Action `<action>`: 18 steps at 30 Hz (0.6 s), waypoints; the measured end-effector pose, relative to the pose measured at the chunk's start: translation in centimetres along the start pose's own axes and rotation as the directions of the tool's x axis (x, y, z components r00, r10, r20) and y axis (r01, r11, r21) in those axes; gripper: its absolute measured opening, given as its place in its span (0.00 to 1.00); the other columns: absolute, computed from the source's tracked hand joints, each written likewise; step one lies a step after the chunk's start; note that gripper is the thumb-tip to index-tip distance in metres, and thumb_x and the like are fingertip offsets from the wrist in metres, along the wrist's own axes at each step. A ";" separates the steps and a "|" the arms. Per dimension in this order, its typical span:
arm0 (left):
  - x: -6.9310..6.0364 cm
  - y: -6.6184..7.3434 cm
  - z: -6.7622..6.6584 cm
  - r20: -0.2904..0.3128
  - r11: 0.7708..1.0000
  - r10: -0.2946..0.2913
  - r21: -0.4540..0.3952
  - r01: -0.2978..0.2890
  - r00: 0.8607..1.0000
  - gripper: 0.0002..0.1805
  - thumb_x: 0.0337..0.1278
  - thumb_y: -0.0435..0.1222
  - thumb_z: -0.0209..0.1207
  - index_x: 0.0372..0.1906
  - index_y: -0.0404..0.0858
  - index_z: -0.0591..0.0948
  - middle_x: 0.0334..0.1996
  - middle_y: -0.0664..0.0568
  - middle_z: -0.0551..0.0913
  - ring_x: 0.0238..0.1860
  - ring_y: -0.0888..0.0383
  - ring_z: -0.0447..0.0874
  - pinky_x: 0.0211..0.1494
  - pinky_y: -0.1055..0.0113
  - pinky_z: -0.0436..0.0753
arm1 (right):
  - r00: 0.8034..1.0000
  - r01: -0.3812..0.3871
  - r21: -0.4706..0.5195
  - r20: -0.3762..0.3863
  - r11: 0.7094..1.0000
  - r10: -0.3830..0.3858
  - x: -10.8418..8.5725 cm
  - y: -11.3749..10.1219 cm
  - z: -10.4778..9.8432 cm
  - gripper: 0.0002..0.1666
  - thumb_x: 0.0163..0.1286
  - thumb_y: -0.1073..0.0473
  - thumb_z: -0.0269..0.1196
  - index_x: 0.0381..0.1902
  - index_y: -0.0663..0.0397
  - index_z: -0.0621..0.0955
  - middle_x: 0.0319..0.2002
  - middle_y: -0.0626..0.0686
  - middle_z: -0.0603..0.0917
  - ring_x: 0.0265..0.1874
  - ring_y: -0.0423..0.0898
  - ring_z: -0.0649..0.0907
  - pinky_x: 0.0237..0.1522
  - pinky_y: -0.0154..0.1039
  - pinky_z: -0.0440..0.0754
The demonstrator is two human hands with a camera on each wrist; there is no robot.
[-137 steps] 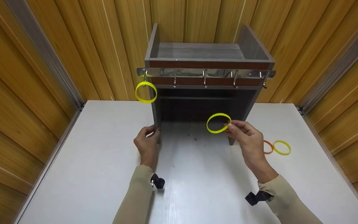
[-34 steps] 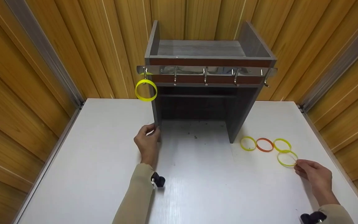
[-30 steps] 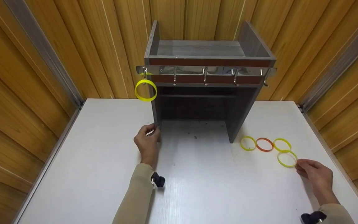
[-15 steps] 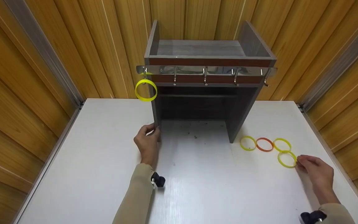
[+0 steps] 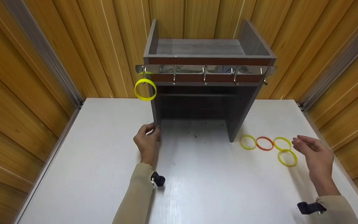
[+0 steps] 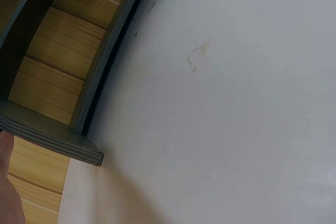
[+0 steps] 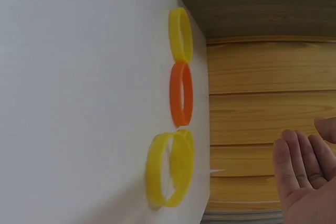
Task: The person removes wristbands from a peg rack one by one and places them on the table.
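Observation:
My left hand (image 5: 146, 141) grips the front edge of the left side panel (image 5: 154, 109) of a grey wooden shelf (image 5: 242, 115). Only a digit of it shows against that panel in the left wrist view. My right hand (image 5: 318, 157) hovers over the right of the table, its fingers extended and holding nothing. Close to it lie a front yellow wristband (image 5: 279, 158) and a yellow wristband (image 5: 290, 144) behind it, which touch. An orange wristband (image 7: 176, 95) and another yellow wristband (image 7: 175, 38) continue the row toward the shelf. One more yellow wristband (image 5: 145, 98) hangs from the leftmost hook.
A shiny metal hook rail (image 5: 188, 69) runs across the shelf's front, with several hooks bearing no bands. The white table (image 5: 110, 186) is bounded by wood-panelled walls (image 5: 36, 74) on three sides. Small dark specks (image 5: 195, 136) lie before the shelf.
Earlier my right hand held a yellow wristband before the shelf. It set a yellow one down at the front of the row, let go and rose away. My left hand has stayed put.

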State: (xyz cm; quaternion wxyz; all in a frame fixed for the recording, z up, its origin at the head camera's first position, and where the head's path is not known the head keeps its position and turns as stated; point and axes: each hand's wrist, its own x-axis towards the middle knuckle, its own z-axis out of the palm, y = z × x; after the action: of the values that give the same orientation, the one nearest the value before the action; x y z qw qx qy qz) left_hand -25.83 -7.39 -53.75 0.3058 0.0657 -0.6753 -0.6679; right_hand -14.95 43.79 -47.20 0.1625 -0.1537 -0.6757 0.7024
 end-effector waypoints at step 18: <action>0.1 0.1 0.1 0.001 1.000 -0.015 0.009 0.015 1.000 0.10 0.51 0.18 0.73 0.38 0.31 0.89 0.38 0.44 0.90 0.41 0.48 0.91 0.40 0.68 0.90 | 0.916 0.361 0.016 0.178 0.932 -0.358 -2.9 -5.7 9.8 0.18 0.71 0.70 0.70 0.55 0.76 0.83 0.46 0.59 0.91 0.45 0.48 0.91 0.52 0.36 0.87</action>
State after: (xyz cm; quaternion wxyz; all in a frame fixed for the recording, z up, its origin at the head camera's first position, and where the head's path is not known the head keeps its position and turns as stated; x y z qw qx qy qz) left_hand -25.89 -7.37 -53.66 0.3003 0.0720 -0.6779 -0.6671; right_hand -16.51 33.86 -41.10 0.2264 0.0352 -0.7104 0.6655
